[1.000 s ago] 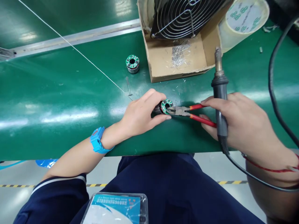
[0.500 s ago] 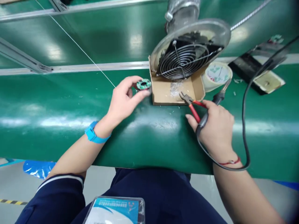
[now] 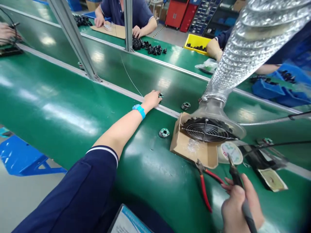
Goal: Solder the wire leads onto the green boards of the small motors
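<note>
Clearly, the two hands of the person at this glossy green bench (image 3: pixel 143 168) are well apart. Out at arm's length, above a strap of bright blue at the wrist (image 3: pixel 140 111), the left hand (image 3: pixel 152 98) has its fingertips closed round a small ring-shaped part with a green circuit board on top (image 3: pixel 160 95), just past the silver metal rail (image 3: pixel 128 93). Toward five o'clock from there, the right hand (image 3: pixel 239 200) is clamped round a slim black soldering iron (image 3: pixel 235 176), its tip pointing to eleven. At that hand's ten o'clock lie red-handled metal pliers (image 3: pixel 203 184), handles spread; one handle ends by the fingertips, and I cannot tell whether they touch. A second board-topped cylinder (image 3: pixel 164 132) stands upright on the bench at five o'clock from the left hand. At the cylinder's four o'clock sits an open brown cardboard box (image 3: pixel 175 139), scattered with thin silvery clippings (image 3: pixel 193 145), under a black fan with a round wire guard (image 3: pixel 206 131). A ribbed silver foil duct (image 3: pixel 243 48) rises from the fan toward one o'clock, and a shallow tray of yellowish material (image 3: pixel 273 179) rests at the right hand's two o'clock.
</note>
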### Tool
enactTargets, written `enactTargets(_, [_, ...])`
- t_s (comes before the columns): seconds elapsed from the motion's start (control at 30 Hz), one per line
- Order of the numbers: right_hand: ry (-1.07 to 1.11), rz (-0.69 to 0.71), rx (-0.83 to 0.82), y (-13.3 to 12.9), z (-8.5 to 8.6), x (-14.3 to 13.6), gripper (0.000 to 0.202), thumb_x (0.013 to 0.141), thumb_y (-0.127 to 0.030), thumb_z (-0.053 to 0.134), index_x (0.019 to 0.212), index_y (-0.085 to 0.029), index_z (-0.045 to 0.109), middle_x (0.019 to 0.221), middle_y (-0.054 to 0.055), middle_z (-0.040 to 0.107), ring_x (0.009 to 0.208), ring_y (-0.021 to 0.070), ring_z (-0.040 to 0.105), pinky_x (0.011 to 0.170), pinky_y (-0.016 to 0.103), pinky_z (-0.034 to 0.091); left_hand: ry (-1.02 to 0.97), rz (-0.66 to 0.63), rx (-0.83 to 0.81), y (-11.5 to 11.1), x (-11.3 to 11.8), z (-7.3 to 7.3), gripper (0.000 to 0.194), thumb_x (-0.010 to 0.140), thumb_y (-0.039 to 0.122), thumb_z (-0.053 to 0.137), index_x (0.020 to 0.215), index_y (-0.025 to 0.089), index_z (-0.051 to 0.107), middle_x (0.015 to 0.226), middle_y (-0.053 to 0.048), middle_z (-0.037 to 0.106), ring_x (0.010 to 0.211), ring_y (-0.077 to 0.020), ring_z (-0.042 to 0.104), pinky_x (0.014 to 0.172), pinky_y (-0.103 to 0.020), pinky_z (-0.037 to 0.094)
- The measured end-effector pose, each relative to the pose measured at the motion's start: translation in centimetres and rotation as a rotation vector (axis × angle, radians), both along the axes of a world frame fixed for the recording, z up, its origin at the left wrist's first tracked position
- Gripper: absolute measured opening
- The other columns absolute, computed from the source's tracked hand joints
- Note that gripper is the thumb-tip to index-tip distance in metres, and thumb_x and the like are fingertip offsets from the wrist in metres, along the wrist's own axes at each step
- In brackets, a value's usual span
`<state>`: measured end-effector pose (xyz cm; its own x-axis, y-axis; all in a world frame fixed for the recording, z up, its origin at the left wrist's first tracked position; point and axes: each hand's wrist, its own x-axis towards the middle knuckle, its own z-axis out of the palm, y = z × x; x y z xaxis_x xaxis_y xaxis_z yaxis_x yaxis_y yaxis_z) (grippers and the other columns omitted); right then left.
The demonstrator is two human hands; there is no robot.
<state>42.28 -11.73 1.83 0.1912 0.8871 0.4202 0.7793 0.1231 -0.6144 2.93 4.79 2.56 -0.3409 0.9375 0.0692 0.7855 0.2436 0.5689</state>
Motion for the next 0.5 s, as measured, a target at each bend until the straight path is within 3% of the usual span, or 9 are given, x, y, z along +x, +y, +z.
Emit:
enactTargets(0.1, [0.036, -0.028, -0.05, 0.0, -0.6, 0.0, 0.05, 0.08, -0.055, 0.044, 0.127, -0.062, 0.056, 0.094, -0.002, 0.077, 0.088, 0.0431, 0.073, 0.075, 0.068, 0.059, 0.019, -0.045, 0.027, 0.3, 1.1, 0.3, 0.064, 0.092, 0.029, 0.062, 0.151, 0.012, 0.041, 0.149, -0.023, 0.047, 0.123, -0.0334, 0.061, 0.101, -0.041, 0.047])
enactTargets(0.23, [0.026, -0.091, -0.035, 0.2, -1.5, 0.3, 0.047, 0.075, -0.058, 0.058, 0.123, -0.059, 0.061, 0.107, 0.001, 0.074, 0.106, 0.0443, 0.068, 0.085, 0.068, 0.055, -0.009, -0.238, 0.017, 2.6, 4.0, 0.1, 0.059, 0.091, 0.032, 0.066, 0.145, 0.015, 0.049, 0.144, -0.016, 0.055, 0.126, -0.0278, 0.06, 0.106, -0.034, 0.045])
enactTargets(0.3, [0.021, -0.078, -0.004, 0.2, -2.0, 0.6, 0.049, 0.075, -0.057, 0.062, 0.123, -0.046, 0.066, 0.106, 0.006, 0.072, 0.098, 0.0395, 0.07, 0.082, 0.061, 0.056, -0.038, -0.287, -0.011, 4.3, 5.4, -0.5, 0.06, 0.088, 0.029, 0.07, 0.142, 0.013, 0.052, 0.141, -0.016, 0.057, 0.126, -0.027, 0.06, 0.107, -0.034, 0.046])
enactTargets(0.4, [0.024, 0.018, 0.047, 0.0, -2.7, 1.0, 0.048, 0.077, -0.051, 0.068, 0.113, -0.019, 0.072, 0.097, 0.011, 0.07, 0.084, 0.0256, 0.067, 0.08, 0.044, 0.054, -0.081, -0.296, -0.035, 5.9, 6.7, -1.2, 0.047, 0.085, 0.022, 0.073, 0.129, 0.01, 0.061, 0.136, -0.018, 0.06, 0.122, -0.0287, 0.062, 0.106, -0.043, 0.048])
enactTargets(0.5, [0.051, 0.08, 0.13, 0.0, -3.3, 1.4, 0.041, 0.08, -0.046, 0.07, 0.104, -0.013, 0.07, 0.092, 0.009, 0.068, 0.08, 0.0189, 0.063, 0.077, 0.036, 0.05, -0.137, -0.307, 0.026, 5.2, 6.9, -0.7, 0.038, 0.084, 0.018, 0.071, 0.121, 0.008, 0.064, 0.13, -0.018, 0.063, 0.12, -0.0298, 0.062, 0.107, -0.045, 0.047])
